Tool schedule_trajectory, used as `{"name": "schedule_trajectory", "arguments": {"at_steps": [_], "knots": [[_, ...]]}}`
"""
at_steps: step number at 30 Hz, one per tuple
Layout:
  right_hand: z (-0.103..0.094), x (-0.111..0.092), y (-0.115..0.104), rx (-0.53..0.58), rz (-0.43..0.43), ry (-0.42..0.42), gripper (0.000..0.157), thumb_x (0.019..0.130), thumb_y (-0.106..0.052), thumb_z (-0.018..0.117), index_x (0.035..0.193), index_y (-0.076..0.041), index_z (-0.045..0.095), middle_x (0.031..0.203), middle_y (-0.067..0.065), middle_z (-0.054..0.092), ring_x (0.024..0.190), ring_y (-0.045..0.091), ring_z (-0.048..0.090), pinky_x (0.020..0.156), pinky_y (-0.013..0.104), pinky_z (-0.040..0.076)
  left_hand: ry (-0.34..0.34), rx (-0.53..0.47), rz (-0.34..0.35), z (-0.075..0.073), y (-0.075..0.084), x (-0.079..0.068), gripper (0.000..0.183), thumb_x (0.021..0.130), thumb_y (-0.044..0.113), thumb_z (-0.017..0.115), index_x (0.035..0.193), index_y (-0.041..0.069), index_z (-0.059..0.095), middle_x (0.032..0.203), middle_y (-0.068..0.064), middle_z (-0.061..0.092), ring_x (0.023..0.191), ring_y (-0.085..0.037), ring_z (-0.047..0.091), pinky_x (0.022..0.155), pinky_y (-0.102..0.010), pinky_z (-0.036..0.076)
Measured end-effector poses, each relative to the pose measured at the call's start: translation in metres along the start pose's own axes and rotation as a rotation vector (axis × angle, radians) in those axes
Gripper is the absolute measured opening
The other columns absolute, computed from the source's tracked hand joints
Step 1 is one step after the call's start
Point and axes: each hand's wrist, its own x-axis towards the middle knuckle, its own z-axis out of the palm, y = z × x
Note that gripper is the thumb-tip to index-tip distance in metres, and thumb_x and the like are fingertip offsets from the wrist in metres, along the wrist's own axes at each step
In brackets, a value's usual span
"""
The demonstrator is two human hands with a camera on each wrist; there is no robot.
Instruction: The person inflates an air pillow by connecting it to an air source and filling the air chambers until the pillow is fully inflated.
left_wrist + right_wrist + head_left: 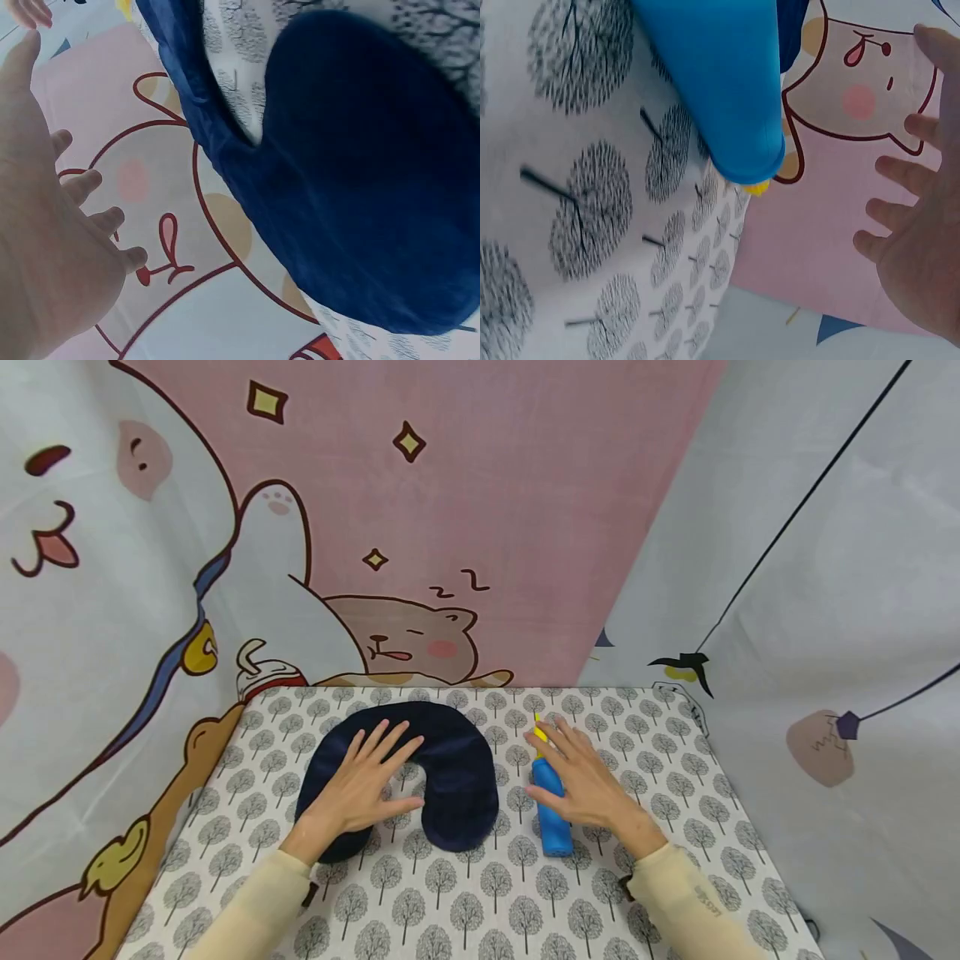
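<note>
Both hands are hovering over the worktop, each above a thing but apart from it. The left hand is stretching its fingers, spread and nearly straight, over the left arm of a navy U-shaped neck pillow, and is holding nothing. The right hand is spreading its fingers above a blue tube with a yellow tip, also holding nothing. The step in hand is looking like a poised reach; grasping either thing would be calling for lowering the hand and curling the fingers.

The pillow is lying left of the middle, its curve sitting near the far edge and its gap facing the near side. The tube is lying right of the middle, its tip pointing toward the far edge. Tree-print cloth is showing between the two and from the tube to the right edge, leaving sideways room; behind the far edge, a printed curtain is limiting forward reach.
</note>
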Motion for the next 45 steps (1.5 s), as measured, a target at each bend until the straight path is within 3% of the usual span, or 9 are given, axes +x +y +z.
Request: {"name": "schedule_trajectory", "arguments": {"at_steps": [13, 20, 25, 28, 35, 45], "knots": [[0.018, 0.008, -0.026, 0.079, 0.023, 0.032, 0.088, 0.105, -0.056, 0.073, 0.177, -0.018, 0.040, 0.185, 0.015, 0.035, 0.174, 0.047, 0.025, 0.135, 0.074, 0.030, 0.020, -0.034, -0.144, 0.001, -0.020, -0.034, 0.100, 0.099, 0.070, 0.075, 0.180, 0.033, 0.030, 0.190, -0.010, 0.024, 0.176, -0.046, 0.021, 0.136, -0.079, 0.018], [0.025, 0.016, -0.037, 0.123, 0.032, 0.028, 0.087, 0.105, -0.057, 0.073, 0.174, -0.013, 0.045, 0.182, 0.016, 0.042, 0.171, 0.048, 0.034, 0.131, 0.074, 0.037, 0.043, -0.075, -0.230, 0.001, -0.035, -0.050, 0.096, 0.102, 0.063, 0.077, 0.180, 0.028, 0.033, 0.187, -0.015, 0.030, 0.173, -0.051, 0.024, 0.133, -0.082, 0.020], [0.030, 0.024, -0.043, 0.148, 0.012, 0.051, 0.078, 0.106, -0.046, 0.077, 0.166, -0.002, 0.053, 0.171, 0.023, 0.053, 0.161, 0.049, 0.049, 0.126, 0.068, 0.047, 0.067, -0.065, -0.260, 0.002, -0.047, -0.060, 0.093, 0.103, 0.059, 0.077, 0.178, 0.022, 0.037, 0.184, -0.022, 0.034, 0.170, -0.055, 0.028, 0.132, -0.082, 0.024], [0.033, 0.029, -0.046, 0.175, 0.033, 0.022, 0.074, 0.108, -0.041, 0.076, 0.164, 0.001, 0.054, 0.169, 0.025, 0.055, 0.157, 0.047, 0.053, 0.126, 0.064, 0.048, 0.071, -0.071, -0.280, 0.002, -0.053, -0.064, 0.092, 0.104, 0.057, 0.077, 0.178, 0.017, 0.038, 0.182, -0.025, 0.035, 0.168, -0.057, 0.031, 0.131, -0.081, 0.027], [0.041, 0.037, -0.052, 0.293, 0.146, -0.079, 0.068, 0.110, -0.034, 0.074, 0.165, 0.000, 0.053, 0.171, 0.026, 0.052, 0.160, 0.048, 0.049, 0.130, 0.064, 0.044, 0.065, -0.076, -0.318, 0.002, -0.065, -0.069, 0.090, 0.105, 0.055, 0.077, 0.174, 0.010, 0.042, 0.177, -0.031, 0.041, 0.156, -0.062, 0.047, 0.120, -0.082, 0.042], [0.055, 0.043, -0.051, 0.358, 0.206, -0.153, 0.071, 0.109, -0.033, 0.076, 0.165, 0.002, 0.051, 0.172, 0.031, 0.049, 0.161, 0.050, 0.047, 0.129, 0.066, 0.044, 0.030, -0.119, -0.369, 0.005, -0.076, -0.074, 0.090, 0.106, 0.052, 0.077, 0.173, 0.004, 0.042, 0.174, -0.035, 0.043, 0.150, -0.065, 0.052, 0.117, -0.080, 0.046]]}}
